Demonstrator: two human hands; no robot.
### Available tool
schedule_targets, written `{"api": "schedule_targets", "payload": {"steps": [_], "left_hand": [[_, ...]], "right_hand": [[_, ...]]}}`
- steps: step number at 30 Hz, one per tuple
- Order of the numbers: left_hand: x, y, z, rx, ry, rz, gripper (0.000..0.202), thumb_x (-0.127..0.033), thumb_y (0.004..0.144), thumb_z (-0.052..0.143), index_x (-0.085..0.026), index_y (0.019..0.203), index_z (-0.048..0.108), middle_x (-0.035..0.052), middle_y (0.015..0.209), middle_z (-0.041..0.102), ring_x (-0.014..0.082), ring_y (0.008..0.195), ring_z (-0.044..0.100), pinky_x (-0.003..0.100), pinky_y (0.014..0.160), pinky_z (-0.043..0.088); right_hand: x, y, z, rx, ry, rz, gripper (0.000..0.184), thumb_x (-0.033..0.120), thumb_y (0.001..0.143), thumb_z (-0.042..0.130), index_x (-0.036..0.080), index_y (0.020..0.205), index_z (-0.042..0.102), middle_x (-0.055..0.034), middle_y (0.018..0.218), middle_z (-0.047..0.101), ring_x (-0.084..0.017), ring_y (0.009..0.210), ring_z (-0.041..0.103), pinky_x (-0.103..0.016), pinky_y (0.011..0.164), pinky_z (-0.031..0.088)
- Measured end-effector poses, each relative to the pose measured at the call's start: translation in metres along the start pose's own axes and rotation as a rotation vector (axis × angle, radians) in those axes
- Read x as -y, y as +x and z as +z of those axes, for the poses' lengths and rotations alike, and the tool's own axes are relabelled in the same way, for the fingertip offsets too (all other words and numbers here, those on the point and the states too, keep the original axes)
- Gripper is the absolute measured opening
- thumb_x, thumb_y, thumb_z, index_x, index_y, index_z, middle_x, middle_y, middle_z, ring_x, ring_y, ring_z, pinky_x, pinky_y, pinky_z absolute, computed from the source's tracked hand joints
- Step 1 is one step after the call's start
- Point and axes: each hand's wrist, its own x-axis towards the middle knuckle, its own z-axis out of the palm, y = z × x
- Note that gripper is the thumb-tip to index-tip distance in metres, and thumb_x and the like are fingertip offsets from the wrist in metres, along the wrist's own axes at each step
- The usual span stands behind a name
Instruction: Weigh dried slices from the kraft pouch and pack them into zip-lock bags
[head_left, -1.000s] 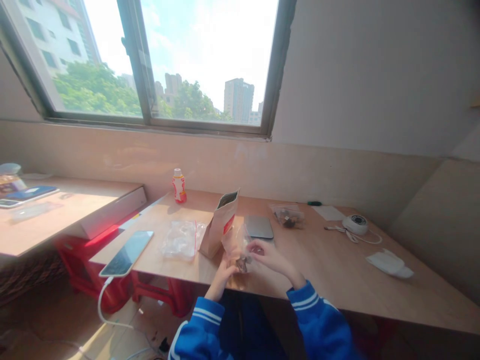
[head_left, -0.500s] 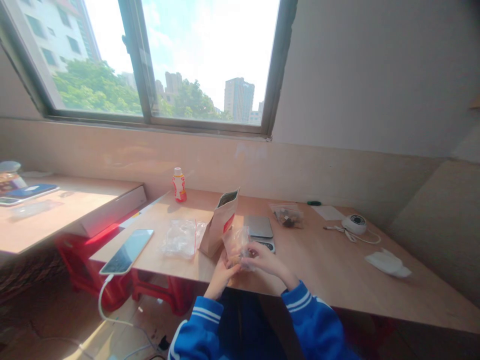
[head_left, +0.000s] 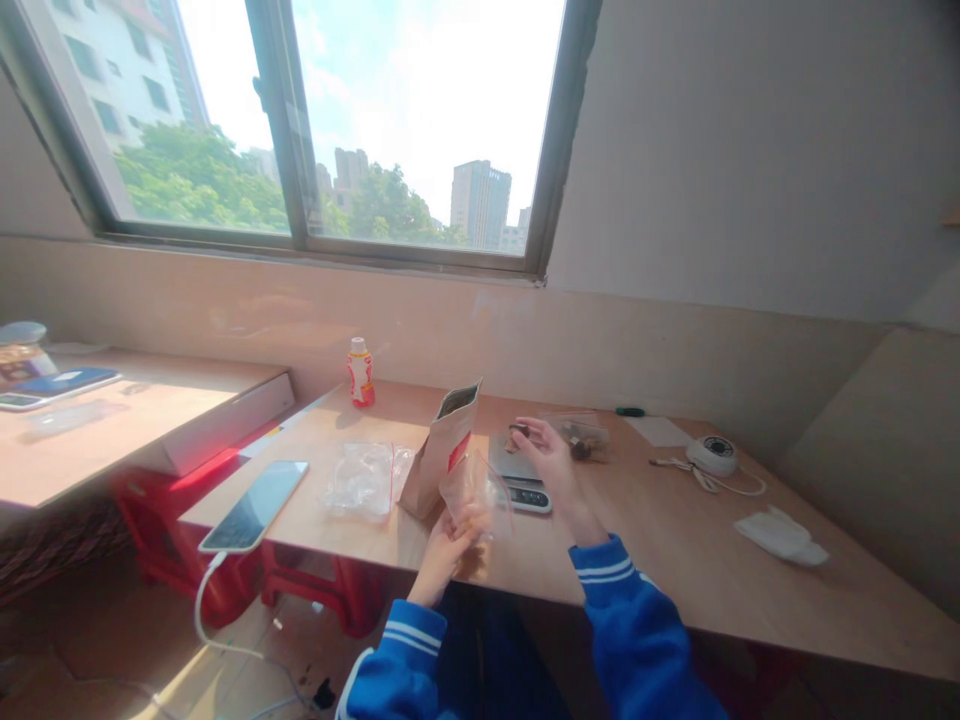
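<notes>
My left hand (head_left: 450, 555) grips a clear plastic bag (head_left: 471, 492) upright near the table's front edge, with something brown low inside it. My right hand (head_left: 551, 465) reaches over a silver digital kitchen scale (head_left: 511, 462), pinching a small brown piece (head_left: 516, 435) at its fingertips. The piece sits just above the scale's platform, though any contact is hard to judge. Beyond the fingers lies a small zip bag of dark brown pieces (head_left: 581, 437). A kraft paper pouch (head_left: 439, 462) stands to the left of the scale, touching the held bag's far side.
A flattened clear zip bag (head_left: 364, 480) and a tablet on a white cable (head_left: 255, 505) lie left. A juice bottle (head_left: 361, 373) stands by the wall. A round white device (head_left: 711, 455), paper sheet (head_left: 658, 428), green marker (head_left: 630, 411) and white cloth (head_left: 780, 535) lie right.
My right hand has moved away from the bag, up and forward over the scale, with a small brown piece at its fingertips. The scale's display now shows fully. My left hand still holds the bag.
</notes>
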Motion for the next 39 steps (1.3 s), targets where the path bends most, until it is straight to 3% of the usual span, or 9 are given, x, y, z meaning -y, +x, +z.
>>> {"api": "schedule_targets", "payload": {"steps": [6,10,16,19,22,25,28,32,39], "left_hand": [[0.01,0.006,-0.005,0.003,0.0,0.024,0.061,-0.039,0.049,0.087,-0.015,0.1,0.063,0.0144,0.105,0.07,0.0298,0.101,0.065,0.046,0.098,0.044],[0.009,0.005,-0.004,-0.011,-0.019,0.03,0.059,-0.04,0.047,0.087,-0.015,0.095,0.064,0.0148,0.099,0.07,0.0321,0.099,0.065,0.048,0.096,0.044],[0.0,0.0,-0.001,0.01,0.021,-0.005,0.057,-0.037,0.051,0.085,-0.016,0.1,0.063,0.0134,0.109,0.068,0.0338,0.11,0.06,0.048,0.1,0.042],[0.001,0.001,-0.001,0.015,0.013,-0.001,0.052,-0.037,0.052,0.085,-0.018,0.096,0.064,0.0106,0.105,0.069,0.0326,0.107,0.061,0.047,0.1,0.042],[0.002,0.0,-0.002,0.021,-0.004,0.007,0.051,-0.038,0.053,0.084,-0.018,0.095,0.064,0.0115,0.107,0.068,0.0312,0.107,0.061,0.045,0.099,0.043],[-0.001,-0.002,-0.002,-0.019,0.014,0.003,0.058,-0.04,0.05,0.085,-0.017,0.099,0.064,0.0132,0.102,0.069,0.0299,0.103,0.063,0.043,0.094,0.046],[-0.004,-0.003,-0.001,-0.027,0.077,0.036,0.057,-0.045,0.053,0.083,-0.015,0.1,0.066,0.0121,0.096,0.071,0.0272,0.094,0.065,0.038,0.086,0.049],[-0.003,-0.004,0.001,0.009,0.162,0.079,0.054,-0.047,0.059,0.079,-0.016,0.102,0.068,0.0101,0.097,0.072,0.0248,0.09,0.066,0.036,0.084,0.05],[0.003,0.0,-0.005,0.043,0.175,0.045,0.057,-0.042,0.059,0.08,-0.016,0.108,0.066,0.0093,0.096,0.072,0.0265,0.094,0.066,0.038,0.088,0.05]], "right_hand": [[0.041,0.048,0.06,-0.003,0.084,-0.221,0.031,0.042,0.075,0.067,0.021,0.094,0.056,-0.0046,0.096,0.066,-0.018,0.09,0.065,-0.033,0.085,0.05],[0.037,0.06,0.079,0.111,-0.12,-0.317,0.029,0.044,0.076,0.066,0.02,0.089,0.059,-0.0046,0.091,0.065,-0.018,0.086,0.063,-0.032,0.082,0.049],[0.011,0.055,0.068,0.209,-0.399,-0.423,0.036,0.04,0.094,0.039,0.021,0.085,0.067,-0.0084,0.111,0.063,-0.02,0.11,0.055,-0.037,0.101,0.038],[0.01,0.05,0.066,0.142,-0.447,-0.447,0.038,0.038,0.095,0.035,0.021,0.091,0.068,-0.009,0.12,0.059,-0.022,0.121,0.047,-0.041,0.108,0.03],[0.02,0.04,0.063,0.019,-0.416,-0.426,0.034,0.036,0.094,0.036,0.02,0.096,0.066,-0.0097,0.117,0.058,-0.022,0.118,0.048,-0.04,0.105,0.034],[0.028,0.025,0.049,-0.003,-0.37,-0.37,0.025,0.027,0.09,0.039,0.02,0.092,0.063,-0.0075,0.102,0.061,-0.02,0.103,0.055,-0.036,0.096,0.041],[0.019,0.007,0.026,0.113,-0.328,-0.156,0.018,0.024,0.083,0.043,0.02,0.085,0.061,-0.004,0.086,0.064,-0.019,0.082,0.059,-0.033,0.078,0.047],[-0.012,-0.018,0.003,0.46,-0.241,0.108,0.018,0.026,0.08,0.049,0.018,0.081,0.065,-0.0025,0.074,0.063,-0.016,0.068,0.058,-0.029,0.065,0.046],[-0.029,-0.048,0.006,0.616,-0.365,0.081,0.012,0.028,0.08,0.057,0.019,0.076,0.064,-0.0017,0.075,0.06,-0.016,0.067,0.051,-0.027,0.061,0.041]]}}
